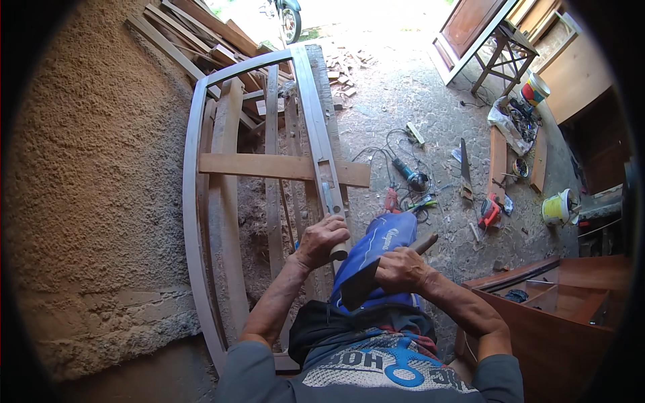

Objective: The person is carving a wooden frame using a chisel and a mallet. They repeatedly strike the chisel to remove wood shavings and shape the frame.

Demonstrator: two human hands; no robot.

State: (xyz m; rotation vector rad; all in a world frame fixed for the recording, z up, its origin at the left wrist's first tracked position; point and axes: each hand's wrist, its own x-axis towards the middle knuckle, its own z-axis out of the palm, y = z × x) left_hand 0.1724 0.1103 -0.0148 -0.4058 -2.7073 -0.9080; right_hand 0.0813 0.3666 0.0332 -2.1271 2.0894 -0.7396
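My left hand point(324, 242) is closed around a chisel point(339, 252), whose wooden handle end sticks out below the fist. The chisel's blade point(327, 193) points away from me along the right-hand rail of a pale wooden frame point(310, 114) with a curved top. A recess is cut in that rail just beyond the blade. In my right hand point(403, 270) is a hatchet point(359, 285), gripped close to its broad dark head. Its wooden handle reaches out past the hand to the upper right. The hatchet head is apart from the chisel.
A loose board point(262, 166) lies across the frame. Beyond my knee, an angle grinder point(410, 174) and cords lie on the floor, with a handsaw point(465, 168) and red power tool point(490, 212) further right. Buckets point(556, 208), a wooden cabinet point(551, 302) and stacked planks point(195, 33) surround the area.
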